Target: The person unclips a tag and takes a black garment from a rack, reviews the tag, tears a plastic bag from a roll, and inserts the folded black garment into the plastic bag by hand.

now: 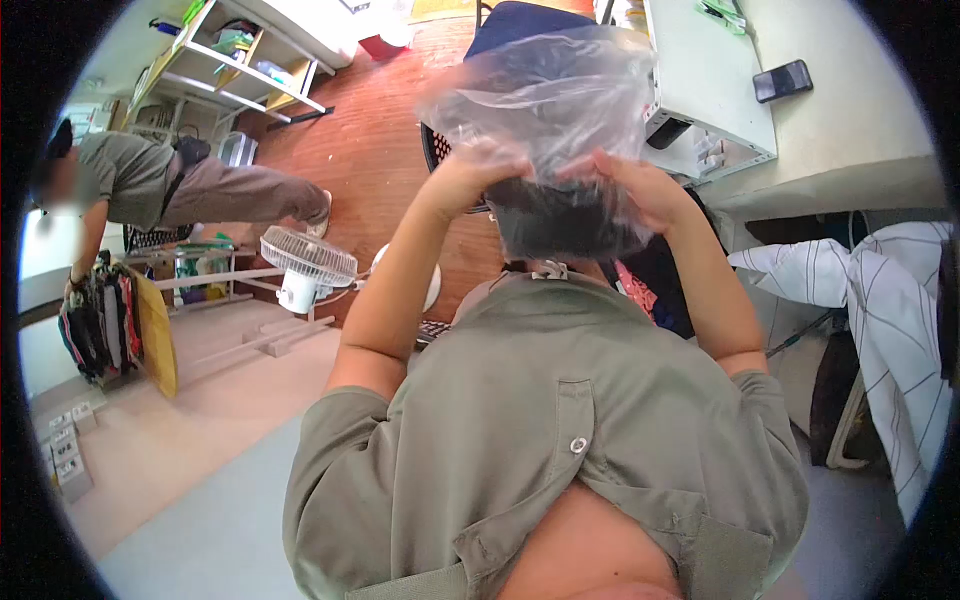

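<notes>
In front of my chest I hold a clear plastic bag (560,100), its loose upper part puffed out away from me. A dark, flat-looking item (560,215) shows through the bag's near end; its kind I cannot make out. My left hand (480,172) grips the bag's left side, fingers bent and slightly blurred. On the opposite side, my right hand (640,190) is closed on the plastic, thumb toward the middle. Beyond the bag is a dark blue chair seat (510,28).
A white metal cabinet (700,60) stands at right, near a phone (783,80) on a pale surface. White lined cloth (880,290) hangs at far right. On the left are a fan (300,265), another person (150,180), hanging garments (110,320) and a shelf unit (240,60).
</notes>
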Motion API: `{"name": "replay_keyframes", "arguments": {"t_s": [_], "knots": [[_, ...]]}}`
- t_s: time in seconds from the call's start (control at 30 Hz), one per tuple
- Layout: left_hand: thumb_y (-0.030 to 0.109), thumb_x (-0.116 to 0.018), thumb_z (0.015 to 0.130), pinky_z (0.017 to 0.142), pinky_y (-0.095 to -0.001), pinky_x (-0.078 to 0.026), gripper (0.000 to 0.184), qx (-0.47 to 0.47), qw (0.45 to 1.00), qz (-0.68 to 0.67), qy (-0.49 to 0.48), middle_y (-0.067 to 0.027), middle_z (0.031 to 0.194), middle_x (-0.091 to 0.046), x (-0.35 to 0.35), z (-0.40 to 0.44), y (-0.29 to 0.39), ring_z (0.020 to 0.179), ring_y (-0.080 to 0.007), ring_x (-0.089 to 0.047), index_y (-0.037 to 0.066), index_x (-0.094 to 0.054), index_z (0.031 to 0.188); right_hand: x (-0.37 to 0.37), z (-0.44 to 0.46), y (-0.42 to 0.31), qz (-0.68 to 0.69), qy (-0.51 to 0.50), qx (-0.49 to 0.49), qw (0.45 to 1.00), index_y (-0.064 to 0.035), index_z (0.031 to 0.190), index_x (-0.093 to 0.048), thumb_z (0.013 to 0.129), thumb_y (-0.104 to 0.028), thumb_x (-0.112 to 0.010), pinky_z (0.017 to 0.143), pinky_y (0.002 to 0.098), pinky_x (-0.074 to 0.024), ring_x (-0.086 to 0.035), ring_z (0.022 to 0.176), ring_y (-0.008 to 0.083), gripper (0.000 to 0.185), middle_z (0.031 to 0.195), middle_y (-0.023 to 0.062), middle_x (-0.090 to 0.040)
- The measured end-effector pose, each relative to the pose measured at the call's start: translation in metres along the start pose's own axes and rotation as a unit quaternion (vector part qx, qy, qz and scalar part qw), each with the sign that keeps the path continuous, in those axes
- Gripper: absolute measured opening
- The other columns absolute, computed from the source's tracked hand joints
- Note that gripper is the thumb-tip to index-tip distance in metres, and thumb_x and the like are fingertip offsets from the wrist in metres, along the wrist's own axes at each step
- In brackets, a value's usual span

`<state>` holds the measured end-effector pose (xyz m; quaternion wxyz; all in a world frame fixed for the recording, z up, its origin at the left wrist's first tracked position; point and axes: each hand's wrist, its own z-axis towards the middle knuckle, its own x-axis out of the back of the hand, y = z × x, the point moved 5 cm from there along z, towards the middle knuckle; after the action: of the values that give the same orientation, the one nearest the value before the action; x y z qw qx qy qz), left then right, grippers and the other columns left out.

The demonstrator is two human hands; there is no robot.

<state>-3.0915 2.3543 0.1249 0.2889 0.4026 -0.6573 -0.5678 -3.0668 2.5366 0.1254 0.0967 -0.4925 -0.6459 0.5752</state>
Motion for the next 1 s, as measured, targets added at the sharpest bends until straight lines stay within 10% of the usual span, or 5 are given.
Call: {"name": "replay_keyframes", "arguments": {"t_s": [0.23,0.3,0.5,0.57,1.0], "knots": [[0.016,-0.057,0.076,0.075,-0.0325,-0.042,0.020,-0.074,0.957,0.220,0.171,-0.0069,0.086,-0.059,0.023,-0.071,-0.035,0.086,-0.0200,-0.053,0.004,-0.061,0.092,0.004,0.044,0.052,-0.179,-0.089,0.094,0.975,-0.0047,0.102,-0.058,0.087,-0.032,-0.044,0.091,0.0271,-0.0322,-0.047,0.100,0.0129,0.034,0.103,0.0025,-0.057],[0.015,-0.056,0.076,0.075,-0.0352,-0.042,0.021,-0.240,0.677,0.684,0.126,-0.0086,0.087,-0.058,-0.002,-0.114,-0.087,0.088,-0.0250,-0.053,0.007,-0.060,0.096,-0.002,0.038,0.096,-0.160,-0.142,0.043,0.976,-0.0061,0.103,-0.058,0.086,-0.030,-0.048,0.092,0.0288,-0.0320,-0.047,0.100,0.0131,0.031,0.104,0.0020,-0.057],[0.016,-0.057,0.073,0.075,-0.0331,-0.043,0.027,-0.057,0.909,0.389,0.140,-0.0102,0.093,-0.058,-0.065,-0.164,-0.120,0.086,-0.0214,-0.055,0.004,-0.056,0.098,0.019,0.009,0.217,-0.080,-0.229,-0.138,0.960,-0.0038,0.104,-0.057,0.083,-0.017,-0.051,0.088,0.0272,-0.0367,-0.049,0.099,0.0142,0.026,0.104,0.0036,-0.057],[0.015,-0.056,0.073,0.076,-0.0304,-0.043,0.030,0.143,0.946,-0.201,0.211,-0.0089,0.092,-0.058,-0.065,-0.179,-0.155,0.087,-0.0185,-0.055,0.001,-0.054,0.099,0.029,0.013,0.230,0.041,-0.246,-0.160,0.955,-0.0047,0.107,-0.055,0.083,-0.014,-0.049,0.087,0.0276,-0.0382,-0.051,0.097,0.0155,0.027,0.106,0.0029,-0.056],[0.035,-0.040,0.087,0.054,-0.0273,-0.048,0.038,0.284,0.898,-0.153,0.298,-0.0133,0.071,-0.061,-0.049,-0.134,-0.143,0.059,-0.0201,-0.059,0.000,-0.054,0.089,0.055,0.007,0.199,0.114,0.053,-0.307,0.943,-0.0104,0.099,-0.056,0.080,-0.026,-0.047,0.074,0.0296,-0.0403,-0.056,0.082,0.0151,0.026,0.085,0.0030,-0.061]]}}
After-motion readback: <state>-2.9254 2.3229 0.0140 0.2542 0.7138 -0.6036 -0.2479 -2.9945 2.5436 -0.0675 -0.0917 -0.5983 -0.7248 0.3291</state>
